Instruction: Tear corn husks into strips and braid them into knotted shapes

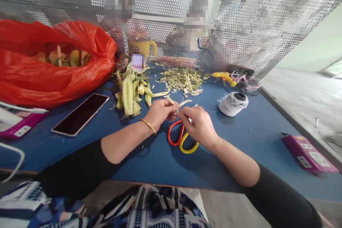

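Observation:
My left hand (161, 112), with a gold bangle at the wrist, pinches a thin pale strip of husk (171, 99) over the middle of the table. My right hand (199, 124) meets it there, fingers closed on the lower end of the same strip. Below the hands lie scissors (174, 144) with one red and one yellow handle loop; the right hand partly hides them. Just beyond is a pile of pale green husks (128, 94), and right of that a heap of thin cut strips (184, 80). White thread runs from a spool (232, 105) toward the hands.
A red plastic bag (80, 82) of husks fills the back left, with a phone (81, 114) before it. Purple packs (310, 153) lie at both sides. A yellow glue gun (226, 77) and pink-framed glasses (248, 83) rest near the perforated metal screen (165, 25).

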`<state>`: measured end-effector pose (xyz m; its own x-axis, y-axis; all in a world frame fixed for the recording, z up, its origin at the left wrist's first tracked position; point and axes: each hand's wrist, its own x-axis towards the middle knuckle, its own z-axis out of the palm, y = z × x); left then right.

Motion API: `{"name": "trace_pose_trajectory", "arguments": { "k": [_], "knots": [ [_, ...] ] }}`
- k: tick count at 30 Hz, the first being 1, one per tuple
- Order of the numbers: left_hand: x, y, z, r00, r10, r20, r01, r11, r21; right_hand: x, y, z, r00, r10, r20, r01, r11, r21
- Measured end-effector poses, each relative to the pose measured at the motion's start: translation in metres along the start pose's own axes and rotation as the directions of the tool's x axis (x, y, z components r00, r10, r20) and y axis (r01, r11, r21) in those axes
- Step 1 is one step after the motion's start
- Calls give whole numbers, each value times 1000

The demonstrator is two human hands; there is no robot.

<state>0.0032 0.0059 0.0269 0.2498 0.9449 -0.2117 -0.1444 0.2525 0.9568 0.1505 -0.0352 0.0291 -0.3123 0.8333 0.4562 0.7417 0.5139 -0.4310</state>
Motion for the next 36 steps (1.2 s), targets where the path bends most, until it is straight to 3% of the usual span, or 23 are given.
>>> {"name": "trace_pose_trajectory", "arguments": {
  "k": [4,9,15,22,25,27,29,32,34,36],
  "knots": [
    [3,6,-4,997,-74,38,75,996,-44,1,1,0,991,132,-3,-132,990,44],
    [1,12,-7,995,-82,48,83,997,-11,3,3,1,971,239,-26,-236,966,106],
    [1,7,-4,999,-6,-45,10,996,83,3,1,1,973,232,-4,-231,967,104],
    [1,4,-1,997,34,-76,-31,999,39,1,-5,0,1000,16,14,-17,997,72],
    [1,7,-3,998,-10,-61,10,1000,7,2,-3,0,993,116,13,-117,984,135],
    [2,10,-5,998,-52,-38,52,999,-13,6,2,0,950,312,26,-307,912,272],
    [1,13,-7,996,-85,-2,85,996,-26,11,8,0,859,507,66,-477,747,464],
    [-1,13,-7,992,-108,66,108,994,-7,16,15,0,760,629,163,-543,478,690],
    [-2,11,-7,990,-102,100,99,995,29,17,16,0,755,623,204,-529,395,751],
    [-3,8,-5,990,-78,121,69,995,75,15,15,1,775,601,193,-504,404,764]
  ]
}}
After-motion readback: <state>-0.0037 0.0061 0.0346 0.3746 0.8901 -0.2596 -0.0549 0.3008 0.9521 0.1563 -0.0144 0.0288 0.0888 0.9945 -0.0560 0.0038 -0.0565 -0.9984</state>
